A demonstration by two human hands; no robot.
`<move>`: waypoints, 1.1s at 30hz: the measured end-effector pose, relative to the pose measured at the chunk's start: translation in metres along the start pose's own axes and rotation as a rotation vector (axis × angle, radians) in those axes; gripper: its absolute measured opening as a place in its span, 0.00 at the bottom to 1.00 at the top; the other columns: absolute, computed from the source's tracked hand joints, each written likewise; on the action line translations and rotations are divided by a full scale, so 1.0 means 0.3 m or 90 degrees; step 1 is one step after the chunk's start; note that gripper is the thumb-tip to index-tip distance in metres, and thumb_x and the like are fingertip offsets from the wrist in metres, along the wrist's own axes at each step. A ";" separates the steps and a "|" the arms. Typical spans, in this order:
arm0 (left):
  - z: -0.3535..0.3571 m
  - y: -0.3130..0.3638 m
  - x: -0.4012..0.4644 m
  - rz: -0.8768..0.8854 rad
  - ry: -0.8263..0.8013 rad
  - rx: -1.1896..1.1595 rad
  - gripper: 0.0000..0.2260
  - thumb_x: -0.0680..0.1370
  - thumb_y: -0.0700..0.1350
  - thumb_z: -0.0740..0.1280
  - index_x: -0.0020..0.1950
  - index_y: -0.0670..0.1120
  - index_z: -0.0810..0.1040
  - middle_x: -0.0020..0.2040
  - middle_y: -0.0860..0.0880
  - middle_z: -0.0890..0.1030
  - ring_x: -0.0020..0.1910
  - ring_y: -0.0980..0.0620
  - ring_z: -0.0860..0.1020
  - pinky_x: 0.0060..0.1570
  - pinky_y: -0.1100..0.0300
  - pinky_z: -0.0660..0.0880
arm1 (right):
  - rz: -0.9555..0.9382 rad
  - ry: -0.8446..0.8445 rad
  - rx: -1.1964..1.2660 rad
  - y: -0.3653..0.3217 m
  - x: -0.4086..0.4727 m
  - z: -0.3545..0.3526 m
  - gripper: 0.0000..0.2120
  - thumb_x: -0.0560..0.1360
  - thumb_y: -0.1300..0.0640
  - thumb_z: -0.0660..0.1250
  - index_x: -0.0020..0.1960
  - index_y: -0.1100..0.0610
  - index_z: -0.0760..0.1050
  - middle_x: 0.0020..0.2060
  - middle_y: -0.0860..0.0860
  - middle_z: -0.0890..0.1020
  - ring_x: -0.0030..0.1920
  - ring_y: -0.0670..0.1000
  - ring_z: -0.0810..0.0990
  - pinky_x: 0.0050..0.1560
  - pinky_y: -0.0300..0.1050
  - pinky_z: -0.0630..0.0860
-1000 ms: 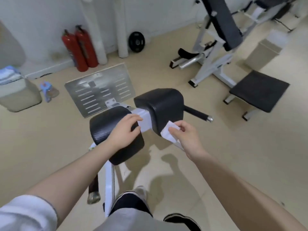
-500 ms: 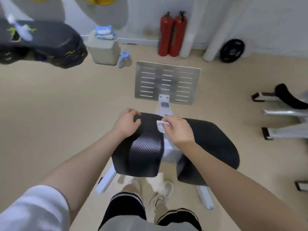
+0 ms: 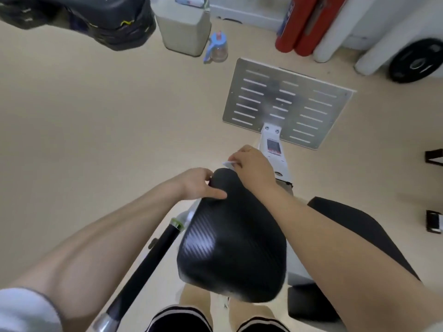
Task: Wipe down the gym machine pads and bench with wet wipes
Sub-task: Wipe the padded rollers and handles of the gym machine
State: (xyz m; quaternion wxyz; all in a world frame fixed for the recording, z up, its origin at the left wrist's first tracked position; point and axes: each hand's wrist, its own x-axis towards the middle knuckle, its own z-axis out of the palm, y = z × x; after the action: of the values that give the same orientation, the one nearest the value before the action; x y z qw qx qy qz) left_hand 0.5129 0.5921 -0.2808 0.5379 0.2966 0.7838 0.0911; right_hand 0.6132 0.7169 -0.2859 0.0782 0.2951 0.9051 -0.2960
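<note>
A black carbon-pattern pad [image 3: 232, 250] of the gym machine fills the centre, seen from above. My left hand [image 3: 200, 184] rests on its far left edge, thumb lying across the top and fingers curled over the side. My right hand [image 3: 253, 168] reaches over the far end of the pad and pinches a white wet wipe [image 3: 229, 163], of which only a small corner shows. A second black pad [image 3: 359, 238] lies to the right, partly hidden by my right forearm.
A slotted metal footplate [image 3: 287, 101] lies ahead on the beige floor. A black handle bar [image 3: 148, 262] juts to the lower left. Further back are a grey bin [image 3: 184, 27], a blue bottle [image 3: 217, 50], red extinguishers [image 3: 299, 25] and a weight plate [image 3: 417, 61]. Another black pad [image 3: 96, 15] hangs upper left.
The view has swung left and closer over the pad. My right hand slid with the wipe from the gap between the pads to the left pad's far end. My left hand stayed on that pad.
</note>
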 end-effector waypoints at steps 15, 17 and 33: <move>0.006 -0.082 0.025 0.051 -0.053 -0.196 0.25 0.67 0.53 0.74 0.64 0.52 0.76 0.59 0.55 0.79 0.61 0.55 0.74 0.64 0.56 0.69 | 0.128 -0.151 -0.049 0.186 -0.112 0.019 0.13 0.80 0.55 0.55 0.54 0.53 0.77 0.50 0.54 0.82 0.52 0.56 0.77 0.47 0.44 0.69; 0.009 -0.077 0.020 0.051 -0.053 -0.214 0.24 0.68 0.51 0.74 0.63 0.51 0.76 0.59 0.54 0.79 0.61 0.55 0.75 0.63 0.57 0.69 | 0.138 -0.133 -0.054 0.154 -0.107 0.029 0.14 0.81 0.55 0.54 0.59 0.52 0.77 0.54 0.54 0.81 0.55 0.55 0.76 0.50 0.43 0.68; 0.048 -0.079 0.035 0.023 -0.037 -0.323 0.24 0.70 0.42 0.74 0.65 0.49 0.74 0.61 0.52 0.77 0.62 0.54 0.73 0.63 0.58 0.68 | 0.126 -0.164 -0.103 0.193 -0.071 0.053 0.10 0.81 0.58 0.50 0.55 0.59 0.68 0.48 0.59 0.79 0.47 0.59 0.76 0.39 0.48 0.66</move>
State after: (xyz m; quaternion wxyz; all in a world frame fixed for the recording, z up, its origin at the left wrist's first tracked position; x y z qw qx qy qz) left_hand 0.5144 0.5763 -0.3060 0.6158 0.1688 0.7145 0.2862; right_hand 0.6636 0.7349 -0.3205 0.2457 0.3353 0.8749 -0.2485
